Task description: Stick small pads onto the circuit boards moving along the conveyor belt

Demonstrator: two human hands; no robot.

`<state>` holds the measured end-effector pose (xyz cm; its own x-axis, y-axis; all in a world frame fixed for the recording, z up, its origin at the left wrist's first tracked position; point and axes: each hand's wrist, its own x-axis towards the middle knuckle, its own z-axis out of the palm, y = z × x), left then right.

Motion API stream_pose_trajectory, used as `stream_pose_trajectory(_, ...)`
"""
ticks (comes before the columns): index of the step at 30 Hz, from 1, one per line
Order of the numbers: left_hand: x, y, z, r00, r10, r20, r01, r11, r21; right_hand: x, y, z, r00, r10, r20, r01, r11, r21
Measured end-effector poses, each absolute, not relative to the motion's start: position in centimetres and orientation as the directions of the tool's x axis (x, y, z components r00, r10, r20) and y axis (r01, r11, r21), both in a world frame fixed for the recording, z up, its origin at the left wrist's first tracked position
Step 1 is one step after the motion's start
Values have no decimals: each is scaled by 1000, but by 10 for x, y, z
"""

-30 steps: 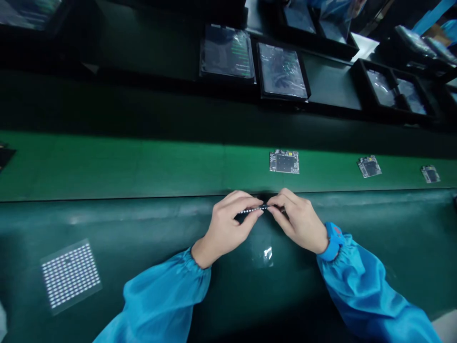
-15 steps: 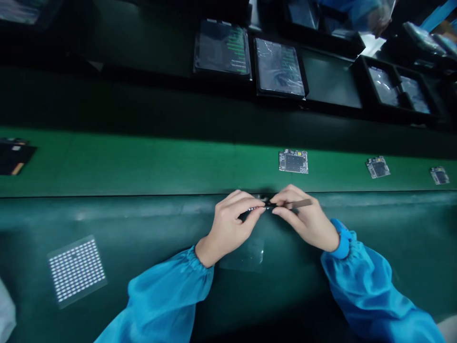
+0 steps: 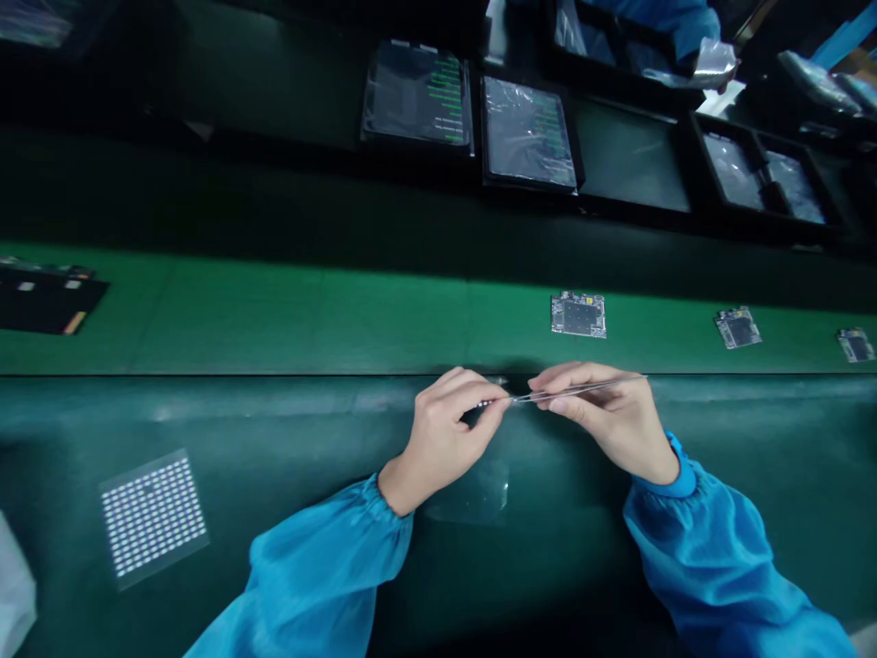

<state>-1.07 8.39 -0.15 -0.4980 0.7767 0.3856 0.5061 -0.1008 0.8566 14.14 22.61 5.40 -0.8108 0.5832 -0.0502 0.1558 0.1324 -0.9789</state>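
My left hand [image 3: 449, 434] pinches a small part whose dotted, light-and-dark edge shows between thumb and fingers; most of it is hidden. Thin metal tweezers [image 3: 596, 387] lie between the thumb and fingers of my right hand [image 3: 613, 416], their tips at my left fingertips. Beneath my left wrist, a clear plastic film [image 3: 480, 498] rests on the dark green mat. To the left lies a clear sheet with rows of small white pieces [image 3: 154, 516]. Beyond my hands, a circuit board [image 3: 579, 315] sits on the green strip.
Two more boards [image 3: 738, 327] [image 3: 856, 344] lie farther right on the strip [image 3: 308, 320]. A black part [image 3: 47, 302] is at its left end. Film-wrapped panels [image 3: 417, 96] [image 3: 527, 132] and black trays [image 3: 767, 174] stand behind. Another person's blue sleeve [image 3: 685, 23] shows at top right.
My right hand has moved slightly right and turned, and the tweezers now reach toward my left fingertips. The boards and black part appear farther right. The other person's hand holds a shiny wrapped item.
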Motion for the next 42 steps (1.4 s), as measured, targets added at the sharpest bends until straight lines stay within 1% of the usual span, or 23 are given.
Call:
stream_pose_trajectory(4,-11,84,-2,-492,777,392,520,-99,849,142,225,53,-803,593,-64,158,108,-982)
stream_pose_trajectory(17,-11,83,-4,-489,779,393,521,-101,848,140,226,52,-790,612,-46,172,149,-974)
stream_pose_trajectory(28,-11,83,-1,-483,781,396,526,-103,844,140,225,51,-788,610,-82,172,91,-981)
stream_pose_trajectory(38,-11,84,0,-489,787,376,521,-82,850,138,224,50,-785,613,-88,172,79,-982)
stream_pose_trajectory(42,-12,83,0,-480,794,373,522,-83,849,138,223,51,-783,618,-74,178,108,-978)
